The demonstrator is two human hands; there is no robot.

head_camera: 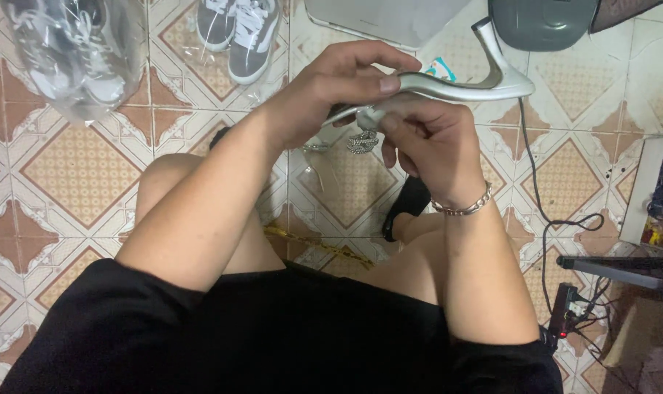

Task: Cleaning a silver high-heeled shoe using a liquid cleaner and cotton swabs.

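Silver high-heeled shoe (455, 84) is held sole-up above the tiled floor (83, 171), clamped by left hand (331, 91) and right hand (426, 142) at the jewelled strap (362, 140); strap work judged mid-way, not finished.

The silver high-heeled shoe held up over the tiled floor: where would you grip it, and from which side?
Probably at the narrow arched middle of the silver shoe, coming from below, on the side away from the heel. The heel sticks up and the sole faces up, so the waist is slim and open there; the left hand pinches nearby.
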